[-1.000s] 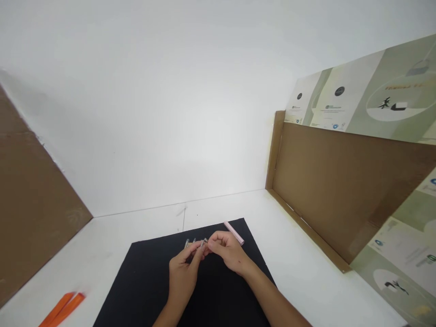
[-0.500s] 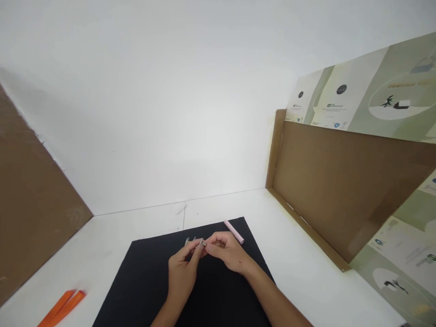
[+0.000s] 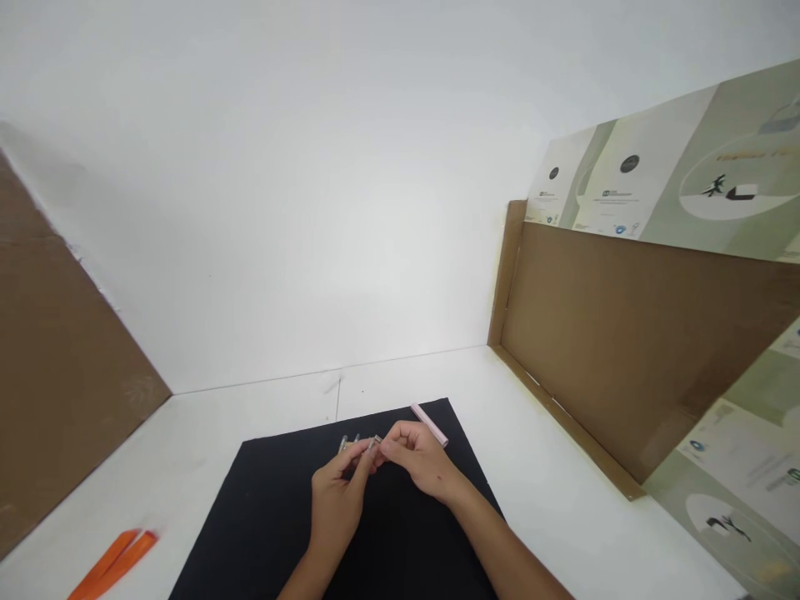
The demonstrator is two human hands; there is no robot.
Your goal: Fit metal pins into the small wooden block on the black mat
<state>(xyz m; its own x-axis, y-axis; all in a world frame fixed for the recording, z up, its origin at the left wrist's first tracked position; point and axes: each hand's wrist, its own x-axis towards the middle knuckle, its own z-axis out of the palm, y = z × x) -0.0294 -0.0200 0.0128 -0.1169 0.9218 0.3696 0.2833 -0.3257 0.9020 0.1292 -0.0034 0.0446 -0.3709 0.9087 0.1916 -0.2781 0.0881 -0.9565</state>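
Over the black mat (image 3: 262, 508), my two hands meet fingertip to fingertip. My left hand (image 3: 337, 492) is closed, its thumb and fingers pinching a small silvery metal part (image 3: 371, 446). Further bits of silvery metal (image 3: 343, 443) stick up behind its index finger; whether they belong to the same part I cannot tell. My right hand (image 3: 420, 468) is closed too, thumb against curled index finger, at a short metal piece (image 3: 377, 439) beside the left fingertips. The fingers hide most of what is held. Just behind my right hand lies a pale pink stick or tube (image 3: 429, 424).
At the lower left of the white table (image 3: 156, 475) lies an orange, two-armed object (image 3: 116, 558), cut off by the frame edge. A white wall (image 3: 325, 192) rises behind. Brown boards stand on the left (image 3: 56, 333) and right (image 3: 612, 333), the right one bordered by printed sheets (image 3: 662, 167).
The short metal piece between the fingertips has tilted and shows slightly higher. My right fingers have shifted up a little; my left hand has moved slightly right. Everything else lies as before.
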